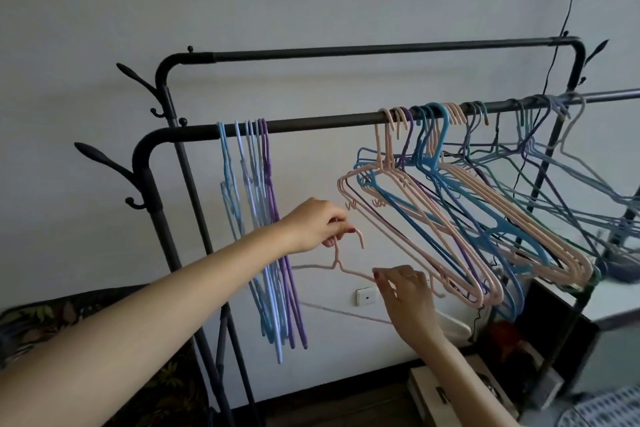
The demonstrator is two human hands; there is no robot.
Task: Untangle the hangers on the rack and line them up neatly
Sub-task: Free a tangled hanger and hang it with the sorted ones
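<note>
A dark metal rack has a front bar and a higher back bar. At the left of the front bar hang several blue and purple hangers, close together and parallel. To the right hangs a tangled bunch of pink, blue and purple hangers, slanting down to the right. A single pink hanger is off the bar, below it. My left hand pinches its hook and neck. My right hand pinches its right shoulder wire, just beside the lower tips of the tangled pink hangers.
Hook-shaped pegs stick out from the rack's left posts. A patterned cushion or sofa lies at the lower left. A wall socket sits behind the hands. Boxes and a white table crowd the lower right. A black cable drops from above.
</note>
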